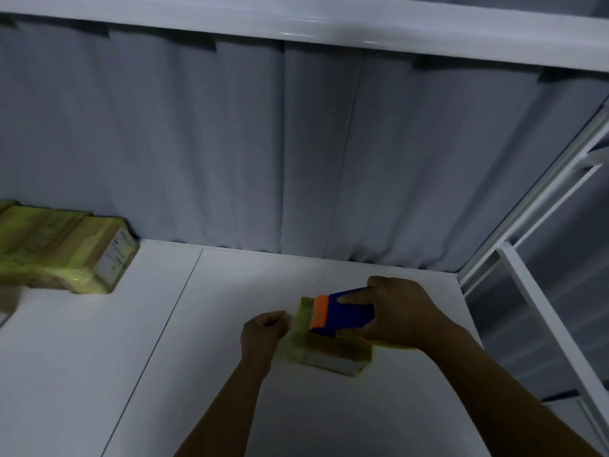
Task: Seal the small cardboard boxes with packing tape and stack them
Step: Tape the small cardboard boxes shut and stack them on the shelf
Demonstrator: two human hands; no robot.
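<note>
A small cardboard box [324,352] wrapped in yellowish tape lies on the white table [204,374], right of centre. My right hand [400,313] grips a blue tape dispenser with an orange blade guard [342,311], held on top of the box. A strip of yellow tape [392,346] runs out to the right under that hand. My left hand [265,328] is at the box's left side with its fingers curled; whether it holds the box or the tape end is unclear.
Several taped boxes [62,250] lie side by side at the table's far left against a grey curtain [296,143]. A white metal frame [540,206] borders the table on the right, and a white rail runs overhead.
</note>
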